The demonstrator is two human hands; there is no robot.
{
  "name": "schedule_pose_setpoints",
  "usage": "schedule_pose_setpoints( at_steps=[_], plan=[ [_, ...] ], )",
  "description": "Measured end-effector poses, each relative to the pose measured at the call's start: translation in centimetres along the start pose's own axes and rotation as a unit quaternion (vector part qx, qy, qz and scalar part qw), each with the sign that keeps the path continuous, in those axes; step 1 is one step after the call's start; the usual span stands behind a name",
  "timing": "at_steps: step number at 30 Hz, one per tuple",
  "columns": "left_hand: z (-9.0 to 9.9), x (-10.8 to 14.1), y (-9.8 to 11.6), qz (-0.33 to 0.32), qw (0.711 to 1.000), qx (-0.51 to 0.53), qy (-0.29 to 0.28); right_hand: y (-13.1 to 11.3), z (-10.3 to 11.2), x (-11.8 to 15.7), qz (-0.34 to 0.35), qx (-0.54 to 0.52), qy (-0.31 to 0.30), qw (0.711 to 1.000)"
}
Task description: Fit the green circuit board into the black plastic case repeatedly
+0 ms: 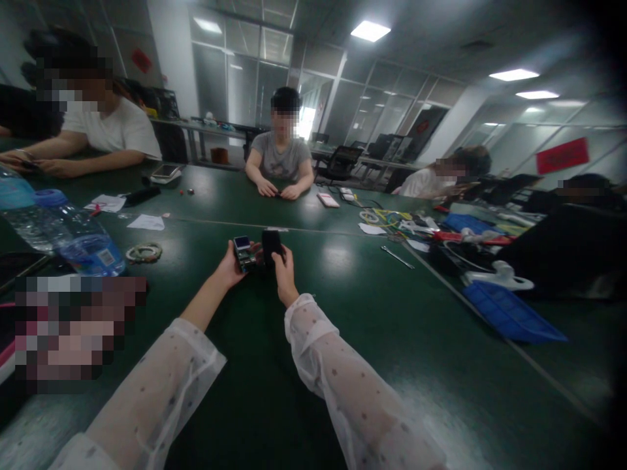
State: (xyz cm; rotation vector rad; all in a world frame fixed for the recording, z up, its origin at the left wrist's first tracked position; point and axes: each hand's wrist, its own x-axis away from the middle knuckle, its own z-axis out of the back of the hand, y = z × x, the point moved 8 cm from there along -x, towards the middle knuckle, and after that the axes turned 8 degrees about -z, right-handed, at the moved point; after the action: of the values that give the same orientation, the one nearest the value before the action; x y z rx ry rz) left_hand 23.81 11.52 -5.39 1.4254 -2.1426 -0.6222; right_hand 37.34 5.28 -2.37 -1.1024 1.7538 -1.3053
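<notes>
My left hand (pixel 233 266) is closed around a small device with a screen (pixel 243 253); bare circuitry shows below its pale display. In my right hand (pixel 287 277) is a flat black cover (pixel 271 248), gripped with the thumb across its face. The two pieces are side by side, close together, above the green table (pixel 337 307). Whether they touch I cannot make out. Sheer dotted sleeves cover both my forearms.
On the left stand water bottles (pixel 83 238) beside a beaded bracelet (pixel 144 252). A wrench (pixel 398 257), tangled cables (pixel 386 219) and a blue tray (pixel 512 312) lie to the right. A person in grey (pixel 281 160) sits opposite; others sit around the table.
</notes>
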Motion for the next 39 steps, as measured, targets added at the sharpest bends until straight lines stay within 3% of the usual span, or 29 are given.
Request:
schedule_pose_setpoints(
  at_steps=[2, 6, 13, 19, 29, 39],
  plan=[
    [-0.2, -0.1, 0.0, -0.003, 1.000, 0.008, -0.018, 1.5, 0.2, -1.1, -0.094, -0.123, -0.027, 0.988],
    [-0.2, -0.1, -0.1, -0.004, 0.999, 0.012, -0.033, 2.4, 0.3, -1.7, -0.230, -0.299, -0.086, 0.922],
    [-0.3, 0.0, 0.0, -0.006, 0.999, 0.029, -0.036, 1.8, -0.5, -0.6, -0.298, -0.353, -0.134, 0.877],
    [-0.2, -0.1, -0.2, 0.005, 0.998, 0.036, -0.044, 2.4, -1.4, 0.0, -0.306, -0.362, -0.118, 0.873],
    [0.0, -0.6, -0.5, 0.017, 0.998, 0.034, -0.054, 2.7, -1.7, 0.1, -0.319, -0.349, -0.142, 0.870],
    [0.7, -0.8, -0.7, 0.030, 0.999, 0.005, -0.025, 3.4, -1.4, -0.6, -0.286, -0.308, -0.113, 0.900]
  ],
)
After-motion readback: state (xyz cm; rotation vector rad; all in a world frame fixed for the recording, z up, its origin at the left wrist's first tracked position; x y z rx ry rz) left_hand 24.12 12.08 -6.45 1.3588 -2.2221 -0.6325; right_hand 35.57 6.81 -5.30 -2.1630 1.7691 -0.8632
